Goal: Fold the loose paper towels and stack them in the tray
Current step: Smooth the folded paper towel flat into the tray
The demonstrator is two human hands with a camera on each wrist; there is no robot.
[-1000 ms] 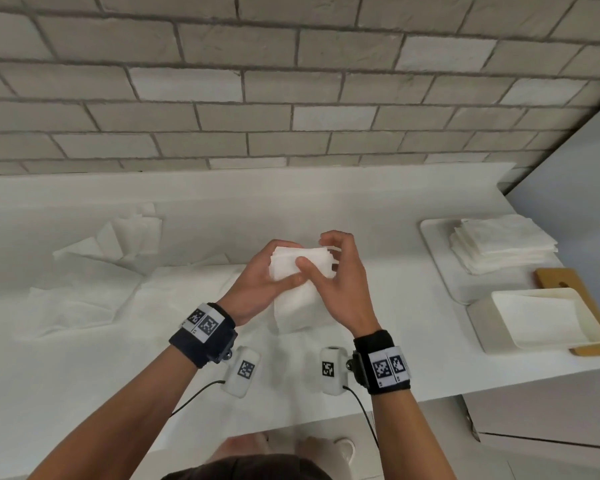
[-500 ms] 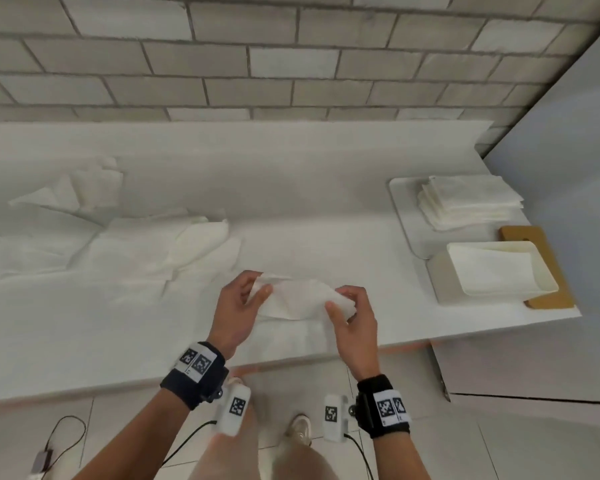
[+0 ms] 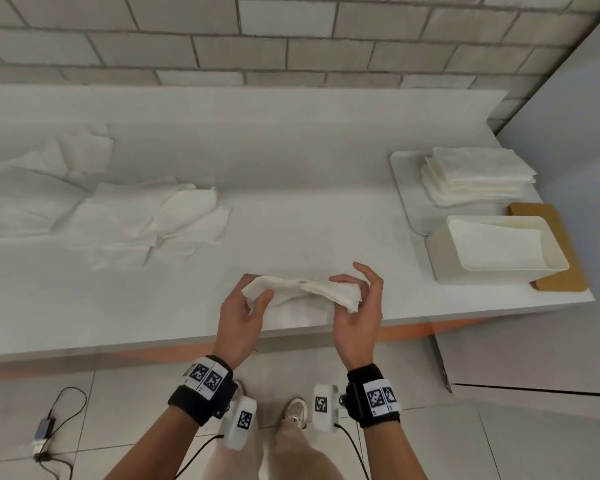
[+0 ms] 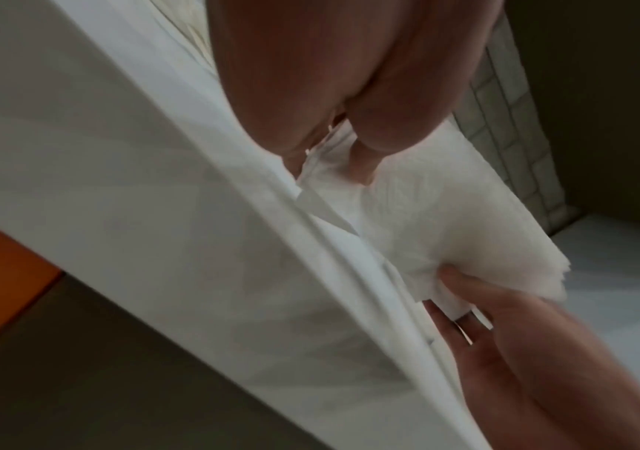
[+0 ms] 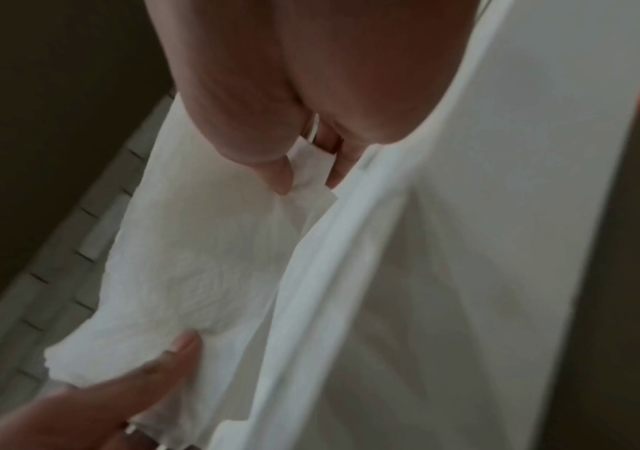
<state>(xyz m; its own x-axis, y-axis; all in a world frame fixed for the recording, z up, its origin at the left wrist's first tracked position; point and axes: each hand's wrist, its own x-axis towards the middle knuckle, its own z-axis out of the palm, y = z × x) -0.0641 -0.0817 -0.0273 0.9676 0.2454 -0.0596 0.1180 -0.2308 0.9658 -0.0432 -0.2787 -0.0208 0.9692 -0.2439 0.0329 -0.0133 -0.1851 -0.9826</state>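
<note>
While the left hand (image 3: 241,315) pinches one end of a paper towel (image 3: 302,292) between thumb and fingers and the right hand (image 3: 357,306) pinches the other, the towel hangs stretched between them just above the near edge of the white surface (image 3: 291,220), already doubled over. This looks like the folding step, mid-fold and not yet flattened. Next the ends probably need bringing together into a neat square, then carrying right to the tray (image 3: 400,188), where a stack of folded towels (image 3: 478,176) already lies. More loose towels (image 3: 146,220) wait at the left, so much of the task remains.
</note>
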